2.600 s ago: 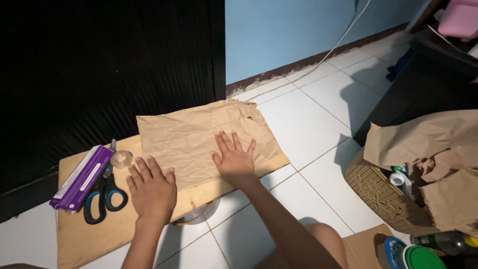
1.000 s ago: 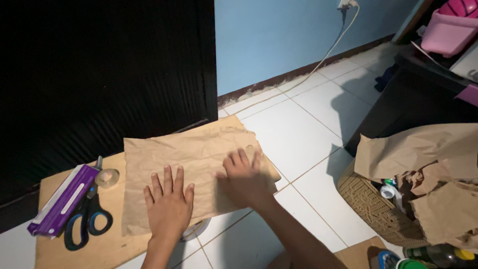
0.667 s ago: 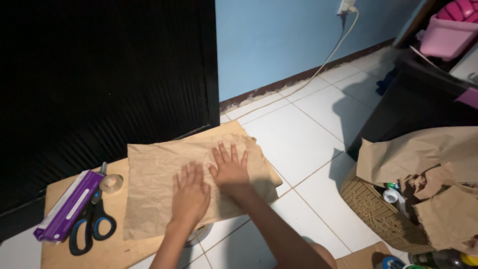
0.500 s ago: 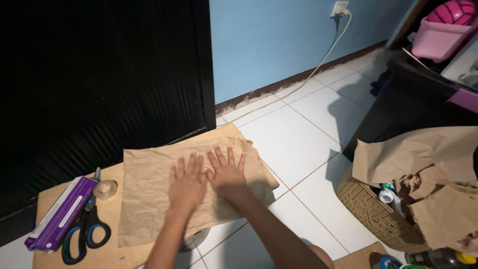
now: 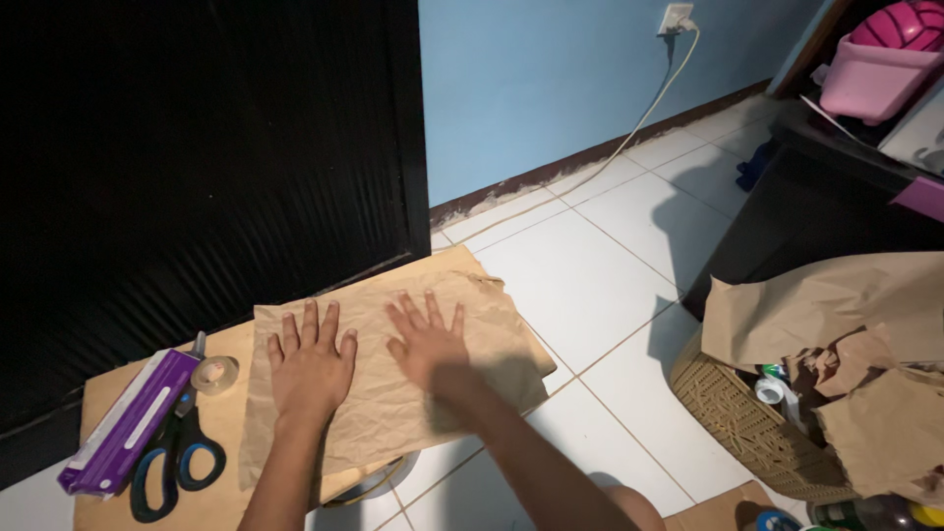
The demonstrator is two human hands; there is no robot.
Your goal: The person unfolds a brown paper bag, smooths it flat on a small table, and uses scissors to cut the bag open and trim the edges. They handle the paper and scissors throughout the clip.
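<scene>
Your left hand (image 5: 313,361) and right hand (image 5: 427,341), fingers spread flat, gripping nothing, press the crumpled brown paper (image 5: 393,369); hard rubbing could tear its frayed upper-right edge.

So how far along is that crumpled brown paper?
Done: the brown paper sheet lies spread on the wooden board. In hand: left hand and right hand press flat on it; creases remain. The scissors and tape roll lie untouched beside it.

Crumpled matt brown paper (image 5: 393,393) on smooth board (image 5: 108,492), seemingly wood; glossy floor tiles (image 5: 590,265).
</scene>
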